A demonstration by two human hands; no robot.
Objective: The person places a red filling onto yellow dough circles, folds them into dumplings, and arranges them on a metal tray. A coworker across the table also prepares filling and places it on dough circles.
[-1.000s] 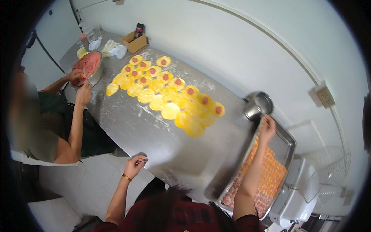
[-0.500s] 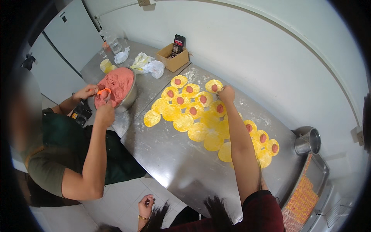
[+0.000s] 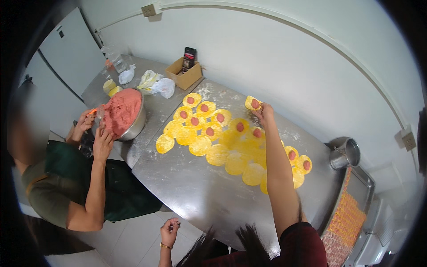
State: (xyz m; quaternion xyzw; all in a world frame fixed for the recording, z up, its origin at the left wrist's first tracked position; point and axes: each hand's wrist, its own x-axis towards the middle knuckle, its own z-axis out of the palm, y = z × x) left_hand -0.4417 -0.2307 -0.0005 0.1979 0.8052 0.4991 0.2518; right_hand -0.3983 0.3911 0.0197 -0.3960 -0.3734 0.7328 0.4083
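Note:
My right hand point(image 3: 266, 114) pinches the edge of a yellow dough wrapper point(image 3: 249, 101) with a ball of pink minced meat point(image 3: 255, 103) on it, at the far side of the steel table point(image 3: 187, 173). Below and to its left lie rows of round yellow wrappers, several topped with a meat ball point(image 3: 210, 131) and several bare, like the near-left wrapper point(image 3: 165, 143). My right forearm hides part of the rows. Away from the wrappers, my left hand point(image 3: 170, 232) hangs beyond the table's near edge, fingers curled in; what they hold, if anything, I cannot make out.
On the left a co-worker holds an orange-handled scoop point(image 3: 93, 111) by a steel bowl point(image 3: 137, 127) of pink minced meat. Behind stand a cardboard box point(image 3: 184, 79) and plastic bags point(image 3: 163, 87). At right are a metal jug point(image 3: 344, 153) and a tray point(image 3: 365, 196) of filled pieces.
My right hand has raised the meat-topped wrapper, which now tilts in its grip. The co-worker's hands and scoop have moved left, off the meat's middle. The whole view has shifted slightly.

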